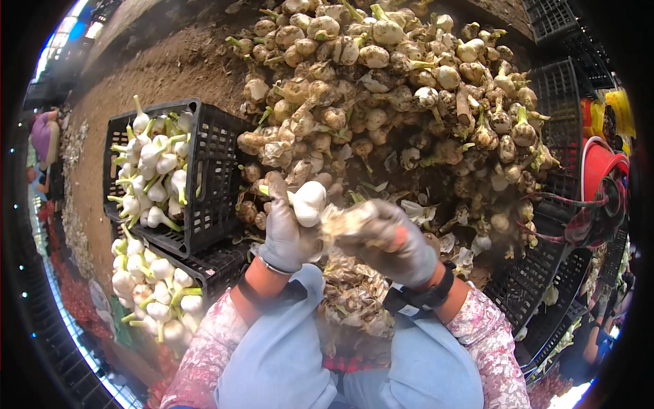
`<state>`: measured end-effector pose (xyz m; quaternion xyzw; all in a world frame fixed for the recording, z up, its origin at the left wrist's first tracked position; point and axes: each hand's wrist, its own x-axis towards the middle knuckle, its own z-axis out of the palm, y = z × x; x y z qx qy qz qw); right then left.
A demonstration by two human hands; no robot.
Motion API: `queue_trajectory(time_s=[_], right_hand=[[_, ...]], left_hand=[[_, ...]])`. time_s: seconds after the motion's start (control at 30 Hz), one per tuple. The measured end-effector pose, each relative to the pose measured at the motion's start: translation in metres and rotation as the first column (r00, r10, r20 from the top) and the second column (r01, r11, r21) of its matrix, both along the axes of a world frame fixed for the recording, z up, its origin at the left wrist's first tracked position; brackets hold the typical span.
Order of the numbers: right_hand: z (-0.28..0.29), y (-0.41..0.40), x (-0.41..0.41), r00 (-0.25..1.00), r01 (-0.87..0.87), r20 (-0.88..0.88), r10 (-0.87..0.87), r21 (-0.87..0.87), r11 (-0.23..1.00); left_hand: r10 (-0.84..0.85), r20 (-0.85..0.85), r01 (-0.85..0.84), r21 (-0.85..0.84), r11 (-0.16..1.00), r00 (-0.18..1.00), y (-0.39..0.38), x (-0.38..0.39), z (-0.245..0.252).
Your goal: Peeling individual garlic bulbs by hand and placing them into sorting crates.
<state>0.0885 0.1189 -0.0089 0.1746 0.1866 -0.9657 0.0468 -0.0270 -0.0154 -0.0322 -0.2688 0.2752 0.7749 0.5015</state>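
In a soiled grey work glove, my left hand [287,230] grips a garlic bulb [309,203], white and clean, whose green stem points left between the fingers. Close on its right, my right hand [396,240], gloved too and blurred, has its fingers closed around dry, pale brown garlic skins [343,221]; whether anything else is inside cannot be seen. Beyond both hands rises a large heap of soil-stained garlic bulbs [375,120] with cut stems. Loose papery peelings [355,291] lie between my knees.
At left, a black plastic crate [196,174] holds clean white garlic, with a second filled crate [225,271] nearer me. More black crates [526,276] and a red bucket [605,166] stand at right. Other people [46,138] are at the far left and lower right edges.
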Motion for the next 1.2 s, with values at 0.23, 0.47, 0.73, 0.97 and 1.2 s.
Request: queue_trajectory(time_s=[0.23,0.47,0.73,0.97,1.2], right_hand=[[-0.038,0.044,0.010,0.861,-0.343,0.326,0.391,0.939,-0.027],[-0.088,0.094,0.006,0.896,-0.385,0.430,-0.113,0.623,-0.681],[-0.150,0.109,-0.007,0.812,-0.244,0.572,-0.114,0.155,-0.957],[-0.097,0.095,0.005,0.984,-0.179,0.135,-0.117,0.716,-0.675],[-0.052,0.029,0.013,0.997,-0.022,0.083,-0.001,0.277,0.960]], left_hand=[[0.022,-0.662,-0.204,-0.199,0.959,0.750,-0.016,-0.018,0.012],[-0.630,-0.777,-0.970,-0.145,0.196,-0.011,-0.142,-0.053,0.070],[-0.844,0.257,-0.845,-0.145,-0.515,0.471,-0.283,-0.074,0.105],[-0.885,0.401,-0.555,-0.692,-0.462,0.237,-0.268,-0.042,0.114],[-0.996,0.093,-0.776,-0.628,-0.067,0.011,-0.189,-0.019,0.132]])
